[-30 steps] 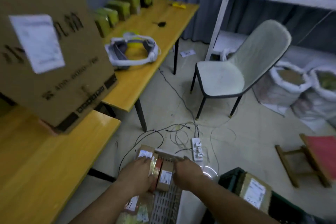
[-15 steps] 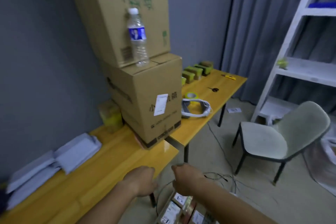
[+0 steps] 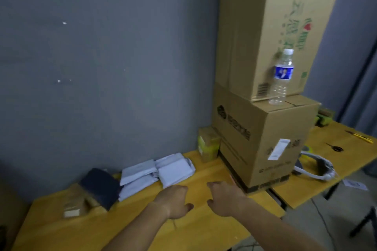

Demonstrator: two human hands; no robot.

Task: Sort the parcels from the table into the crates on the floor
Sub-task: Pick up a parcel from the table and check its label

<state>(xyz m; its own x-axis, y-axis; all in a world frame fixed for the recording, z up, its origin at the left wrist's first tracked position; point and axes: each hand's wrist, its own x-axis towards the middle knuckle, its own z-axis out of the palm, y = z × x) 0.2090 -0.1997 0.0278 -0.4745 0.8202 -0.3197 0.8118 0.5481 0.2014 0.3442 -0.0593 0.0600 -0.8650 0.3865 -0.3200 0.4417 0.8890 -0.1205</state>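
Both hands are over the worktop [image 3: 204,228] and hold nothing. The left hand [image 3: 175,201] hangs with fingers loosely curled, just short of the white mailer parcels [image 3: 161,173]; the right hand [image 3: 226,199] is relaxed and open beside it, near the foot of the large lower carton [image 3: 263,144].

Judgement: the step in hand is the reach for the next parcel. The white mailers lie in an overlapping heap against the wall, touching a dark parcel [image 3: 100,187] on their left. They look soft and slack, so it is better to take one by its near edge with a full pinch than to drag the heap. Small brown boxes [image 3: 74,204] sit near the left end, blurred. The crates are not in view.

Surface: yellow wood, two tabletops set end to end. The lower carton carries a tall carton [image 3: 271,26] and a clear water bottle [image 3: 281,77] standing upright at its front edge; a knock to the stack could topple the bottle. A yellow-taped box [image 3: 208,146] stands between carton and wall. On the further worktop lie a white headset [image 3: 314,167], a yellow cutter [image 3: 361,136] and a small dark item.

Room: grey wall, grey curtain at right, pale floor with a cable.
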